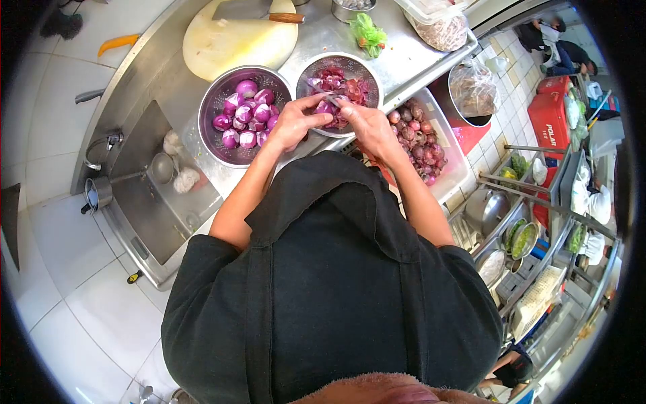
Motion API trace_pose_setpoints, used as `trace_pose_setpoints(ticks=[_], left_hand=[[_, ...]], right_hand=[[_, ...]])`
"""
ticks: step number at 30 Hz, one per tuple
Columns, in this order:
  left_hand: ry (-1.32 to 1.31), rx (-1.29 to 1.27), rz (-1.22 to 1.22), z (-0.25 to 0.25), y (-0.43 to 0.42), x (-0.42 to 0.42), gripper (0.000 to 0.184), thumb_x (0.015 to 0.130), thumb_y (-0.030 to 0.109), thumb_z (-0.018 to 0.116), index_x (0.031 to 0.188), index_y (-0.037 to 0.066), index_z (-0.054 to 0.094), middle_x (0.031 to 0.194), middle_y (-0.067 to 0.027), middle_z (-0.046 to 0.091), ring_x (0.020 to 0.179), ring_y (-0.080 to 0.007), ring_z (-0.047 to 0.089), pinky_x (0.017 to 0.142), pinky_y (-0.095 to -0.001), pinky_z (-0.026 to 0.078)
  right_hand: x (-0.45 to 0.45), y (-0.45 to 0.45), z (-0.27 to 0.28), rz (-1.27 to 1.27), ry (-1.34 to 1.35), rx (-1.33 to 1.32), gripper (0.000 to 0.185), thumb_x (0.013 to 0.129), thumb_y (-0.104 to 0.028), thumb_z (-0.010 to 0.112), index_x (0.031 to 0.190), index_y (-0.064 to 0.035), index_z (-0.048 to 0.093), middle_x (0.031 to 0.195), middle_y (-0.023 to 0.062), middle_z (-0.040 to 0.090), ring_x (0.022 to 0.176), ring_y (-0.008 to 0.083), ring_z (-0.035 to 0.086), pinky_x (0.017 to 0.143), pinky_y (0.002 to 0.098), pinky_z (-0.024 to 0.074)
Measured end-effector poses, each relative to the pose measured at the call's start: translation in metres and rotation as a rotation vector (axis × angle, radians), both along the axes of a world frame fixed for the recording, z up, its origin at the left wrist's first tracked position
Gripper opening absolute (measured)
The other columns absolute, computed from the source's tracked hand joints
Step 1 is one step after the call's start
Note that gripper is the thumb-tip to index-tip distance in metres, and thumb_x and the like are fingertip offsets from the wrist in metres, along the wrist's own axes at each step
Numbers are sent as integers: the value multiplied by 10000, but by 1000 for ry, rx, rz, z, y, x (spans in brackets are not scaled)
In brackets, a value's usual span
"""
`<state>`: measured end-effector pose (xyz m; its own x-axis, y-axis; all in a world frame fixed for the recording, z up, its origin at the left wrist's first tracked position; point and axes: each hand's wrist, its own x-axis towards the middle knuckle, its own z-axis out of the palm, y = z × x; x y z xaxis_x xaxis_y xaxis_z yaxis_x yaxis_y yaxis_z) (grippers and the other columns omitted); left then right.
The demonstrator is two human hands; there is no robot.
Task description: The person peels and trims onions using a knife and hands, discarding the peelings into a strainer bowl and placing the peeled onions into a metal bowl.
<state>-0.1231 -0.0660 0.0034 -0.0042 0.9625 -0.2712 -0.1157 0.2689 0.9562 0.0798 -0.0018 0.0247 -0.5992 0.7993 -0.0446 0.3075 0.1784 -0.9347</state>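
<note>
Over a metal colander of red onion skins, my left hand has its fingers closed on a purple onion. My right hand is beside it, fingers pressed together on a small knife whose blade points up and left. Just left of my hands, a second colander holds several peeled purple onions. Unpeeled onions fill a white bin to the right of my right hand.
A round cutting board with a cleaver lies behind the colanders. A sink is at the left. Behind stand a green bundle and a plastic tub. Shelving and other people are at the right.
</note>
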Motion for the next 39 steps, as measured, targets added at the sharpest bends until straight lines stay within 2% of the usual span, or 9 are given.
trace_pose_setpoints(ticks=[3,6,16,22,25,30,32,33,39], left_hand=[[-211,62,41,-3,-3,5,663,814,-33,729,1422,-49,465,1325,-136,599,1156,-183,601,987,-301,492],[-425,101,72,-19,-3,6,697,798,-105,702,1434,-27,427,1349,-133,562,1204,-191,574,993,-315,507],[-857,74,50,-37,-4,0,537,886,-17,657,1382,45,463,1341,-121,571,1279,-242,537,1052,-402,467],[-833,55,188,-41,4,3,455,962,93,619,1393,39,485,1298,-128,620,1210,-254,596,1012,-392,488],[-760,7,259,-27,5,5,500,928,80,671,1396,27,506,1271,-118,635,1130,-216,632,952,-343,514],[200,64,203,-8,8,7,637,725,140,880,1286,-9,618,1189,-99,640,1051,-170,613,931,-286,482],[465,181,173,-16,9,6,684,680,162,911,1277,-6,622,1150,-96,638,1048,-186,613,941,-297,477],[453,228,164,-17,9,8,690,647,160,927,1249,0,631,1110,-94,627,1055,-193,607,943,-311,477],[370,291,153,-8,4,4,701,604,171,939,1214,1,638,1116,-108,628,1069,-225,610,949,-333,486]], right_hand=[[9,16,3,-17,-152,-323,595,1006,-531,505,912,28,686,696,88,653,674,148,611,623,290,473],[6,11,-2,-91,-65,-414,602,1001,-565,496,717,-39,559,551,16,491,497,113,478,471,283,367],[-1,10,-12,-202,-2,-517,580,1013,-588,436,757,-76,530,523,28,473,404,120,435,395,271,336],[-4,12,-11,-207,-29,-469,581,1019,-580,427,748,-76,526,524,25,469,406,122,438,396,276,342],[-3,13,-16,-244,-40,-479,581,1022,-578,415,755,-75,528,532,24,472,412,119,440,399,275,345],[-1,5,9,-168,1,-559,567,1029,-576,392,821,-71,543,546,13,466,421,107,438,402,265,344],[-2,2,10,-77,17,-560,573,1021,-578,412,972,-40,602,555,5,466,429,101,447,407,265,362],[-2,1,11,-36,27,-561,593,1017,-579,422,1048,-25,631,559,2,466,433,97,451,409,265,372],[-1,4,1,-53,-3,-533,574,1014,-595,420,816,-72,552,554,4,476,440,103,464,413,260,388]])
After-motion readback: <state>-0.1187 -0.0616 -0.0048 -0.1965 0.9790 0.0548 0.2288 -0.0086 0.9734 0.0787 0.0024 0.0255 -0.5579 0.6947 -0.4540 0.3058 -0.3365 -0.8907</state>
